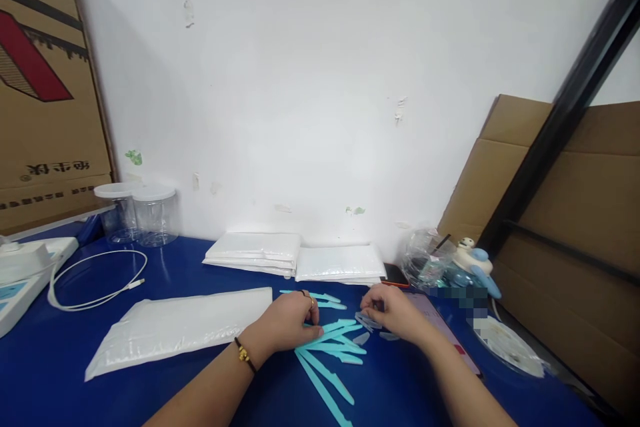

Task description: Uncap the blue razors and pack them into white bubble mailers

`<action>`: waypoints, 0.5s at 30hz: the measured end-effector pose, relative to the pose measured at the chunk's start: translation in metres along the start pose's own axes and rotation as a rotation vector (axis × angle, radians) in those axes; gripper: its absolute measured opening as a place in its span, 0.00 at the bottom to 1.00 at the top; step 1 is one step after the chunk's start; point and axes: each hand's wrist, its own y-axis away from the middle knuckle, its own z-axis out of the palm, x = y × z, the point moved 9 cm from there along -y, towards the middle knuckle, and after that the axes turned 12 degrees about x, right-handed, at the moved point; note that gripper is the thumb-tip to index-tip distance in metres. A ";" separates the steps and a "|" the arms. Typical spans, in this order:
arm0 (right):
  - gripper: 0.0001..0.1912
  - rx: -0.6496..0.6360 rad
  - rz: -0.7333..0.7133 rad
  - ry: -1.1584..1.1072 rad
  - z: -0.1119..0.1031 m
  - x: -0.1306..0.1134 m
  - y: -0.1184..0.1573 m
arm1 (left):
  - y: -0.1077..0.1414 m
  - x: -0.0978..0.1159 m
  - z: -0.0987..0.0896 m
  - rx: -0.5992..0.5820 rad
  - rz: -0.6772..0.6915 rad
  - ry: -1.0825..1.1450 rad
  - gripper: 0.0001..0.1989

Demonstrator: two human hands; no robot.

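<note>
Several turquoise eyebrow razors (pixel 327 373) lie fanned out on the blue table, their handles meeting under my left hand (pixel 293 320). Its fingers are curled, with the thumb down on the handle ends, so the grip is partly hidden. Two more turquoise razors (pixel 327 301) lie just beyond those fingers. My right hand (pixel 393 310) is over a small heap of clear plastic blade caps (pixel 369 322), right of the razor tips. Thumb and forefinger are pinched together at the heap's edge; whatever is between them is too small to make out.
A white padded mailer (pixel 185 327) lies left of my hands; stacked mailers (pixel 253 252) stand against the wall. Lidded clear jars (pixel 156 217), a white cable (pixel 100 252) and a power strip (pixel 37 273) occupy the left. A phone (pixel 440 323), plush toy (pixel 473 263) and cardboard (pixel 585 213) are right.
</note>
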 end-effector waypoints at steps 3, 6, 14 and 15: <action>0.03 -0.075 0.024 -0.013 0.007 0.002 0.006 | 0.002 0.002 0.004 -0.021 -0.026 -0.001 0.06; 0.03 -0.091 0.019 0.027 0.014 0.001 0.007 | -0.001 0.002 0.005 -0.019 -0.032 -0.012 0.05; 0.02 -0.058 -0.002 0.030 0.012 -0.008 0.006 | -0.008 -0.011 -0.006 0.070 -0.061 -0.194 0.03; 0.01 -0.042 0.006 -0.003 0.011 -0.008 0.005 | -0.007 -0.012 -0.005 0.070 -0.061 -0.191 0.02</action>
